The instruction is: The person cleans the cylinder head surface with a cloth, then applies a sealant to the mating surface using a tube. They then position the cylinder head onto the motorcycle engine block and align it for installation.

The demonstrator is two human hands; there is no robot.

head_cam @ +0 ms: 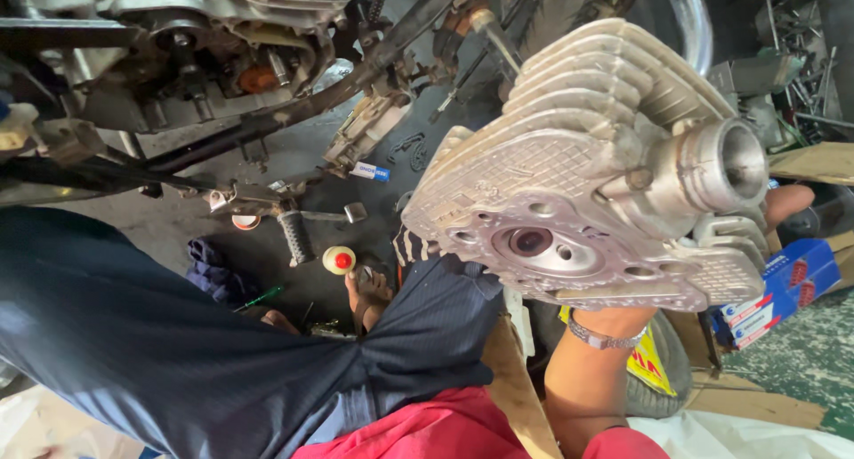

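Workshop floor (178, 232) lies below; right hand (783, 205) grips finned cylinder head (587, 165) for inspection. Next move needs steady support.

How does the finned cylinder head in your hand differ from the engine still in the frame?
The cylinder head is loose, held up close to the camera by the right hand; the engine sits mounted in the motorcycle, farther off. The cylinder head looks pale and fairly clean; the engine looks darker and greasy underneath. Both are finned grey metal.
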